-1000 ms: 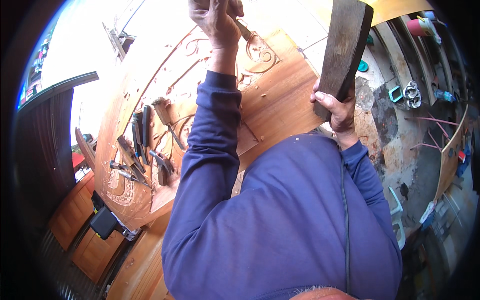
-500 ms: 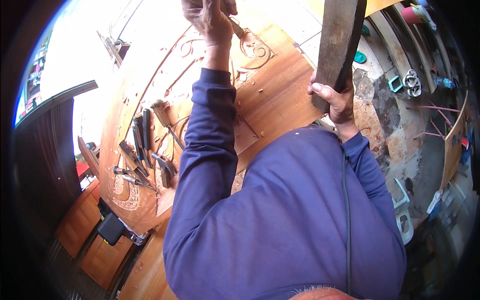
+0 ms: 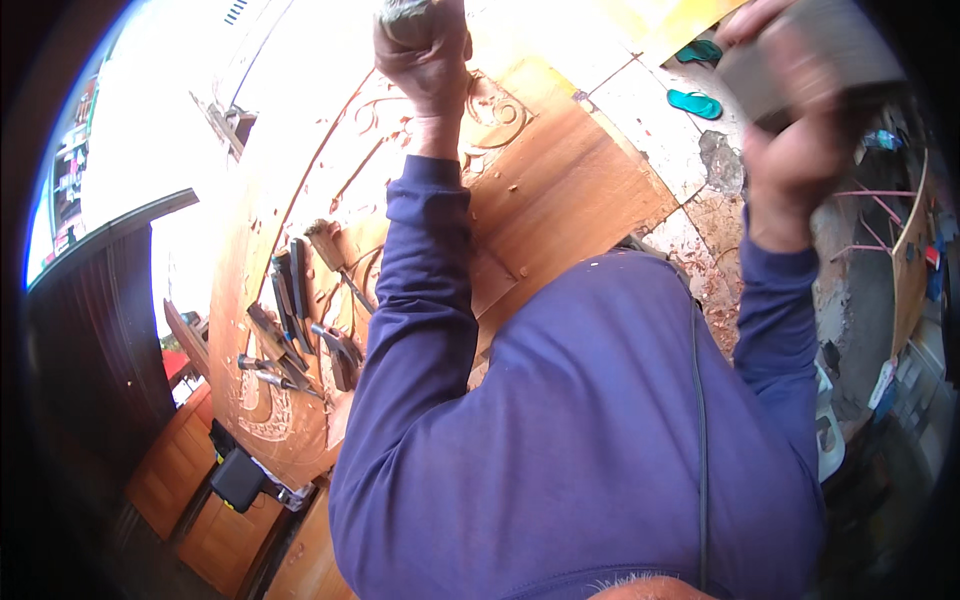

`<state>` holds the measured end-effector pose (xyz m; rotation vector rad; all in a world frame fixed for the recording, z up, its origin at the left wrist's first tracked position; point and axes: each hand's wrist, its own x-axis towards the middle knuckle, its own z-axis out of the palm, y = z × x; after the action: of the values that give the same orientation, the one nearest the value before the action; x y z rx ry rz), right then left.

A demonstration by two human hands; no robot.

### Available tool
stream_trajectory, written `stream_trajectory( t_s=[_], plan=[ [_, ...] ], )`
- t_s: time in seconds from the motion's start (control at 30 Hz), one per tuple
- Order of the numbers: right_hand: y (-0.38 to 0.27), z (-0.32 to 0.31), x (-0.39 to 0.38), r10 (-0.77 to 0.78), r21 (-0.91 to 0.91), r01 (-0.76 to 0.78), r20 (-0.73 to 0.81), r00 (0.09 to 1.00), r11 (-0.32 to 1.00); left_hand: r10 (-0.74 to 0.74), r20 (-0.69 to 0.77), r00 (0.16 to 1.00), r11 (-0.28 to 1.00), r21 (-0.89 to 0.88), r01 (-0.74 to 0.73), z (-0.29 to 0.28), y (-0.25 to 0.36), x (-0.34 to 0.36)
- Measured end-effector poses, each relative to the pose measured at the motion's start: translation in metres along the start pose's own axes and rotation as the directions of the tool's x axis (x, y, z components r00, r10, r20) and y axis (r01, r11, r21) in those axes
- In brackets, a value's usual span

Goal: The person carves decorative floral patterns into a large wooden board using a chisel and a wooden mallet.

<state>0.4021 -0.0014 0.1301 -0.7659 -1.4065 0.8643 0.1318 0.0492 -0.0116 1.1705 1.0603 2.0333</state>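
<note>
Nearest to me: the purple sleeves and torso fill the lower frame, both forearms running up and away.

Right hand (image 3: 800,150) is raised at the upper right, closed around a dark wooden block (image 3: 810,60) that serves as a mallet. It is motion-blurred, so I cannot read the exact finger placement. I judge it dense, rigid and fairly heavy, best held low on its length, as here, so the upper end carries the weight.

Left hand (image 3: 425,60) is at the top centre, fist closed on the handle of a chisel (image 3: 400,12). Only the handle top shows; the blade is hidden by the hand. I judge it stiff, light and sharp-tipped: hold it mid-handle, clear of the struck end.

Beneath it lies the carved wooden panel (image 3: 560,190), hard, with scrollwork (image 3: 495,110) just beside the left hand; thin relief edges look chip-prone.

Left, on the panel: a row of spare chisels (image 3: 295,320).

Farther: green sandals (image 3: 695,100) on the floor.
</note>
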Motion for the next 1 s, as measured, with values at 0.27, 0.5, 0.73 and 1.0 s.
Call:
stream_trajectory(
  t_s=[0.27,0.5,0.73,1.0],
  plan=[
    [0.044,0.023,0.017,-0.046,-0.754,0.597,0.609,0.792,0.274,0.053,0.198,0.979,0.96,0.261,-0.104,-0.006,0.004,0.001],
    [0.031,0.026,0.005,-0.149,-0.67,0.499,0.509,0.848,0.55,-0.197,0.377,0.905,0.98,0.046,0.194,-0.024,0.03,0.029],
    [0.044,0.026,-0.028,0.195,-0.177,-0.17,0.131,0.972,0.969,-0.558,0.386,0.735,0.787,-0.037,0.616,-0.007,-0.024,0.063],
    [-0.009,0.021,-0.004,0.105,-0.241,-0.141,-0.158,0.982,0.96,-0.283,0.283,0.917,0.936,-0.129,0.329,-0.023,0.02,0.026]
  ],
)
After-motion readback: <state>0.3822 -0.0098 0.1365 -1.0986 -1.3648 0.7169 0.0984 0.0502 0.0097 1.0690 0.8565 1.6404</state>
